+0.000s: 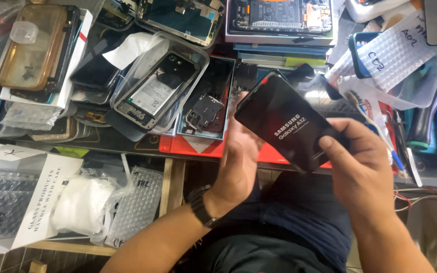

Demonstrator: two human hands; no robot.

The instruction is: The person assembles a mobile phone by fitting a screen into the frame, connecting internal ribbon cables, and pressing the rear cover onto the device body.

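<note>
While both hands, left [238, 162] and right [360, 167], grip the phone [287, 124], its screen is lit; opened phones [155, 91] lie at ten o'clock.

Left hand [236, 162]: raised in front of the torso, back of hand toward the camera, fingers curled away and mostly hidden, closed in a grip; a dark band sits on the wrist and the bare forearm runs down to the lower left. Right hand [360, 162]: level with the left and near it, back up, thumb stretched left, fingers bent in a grip. Right forearm bare, leaving at lower right.
</note>
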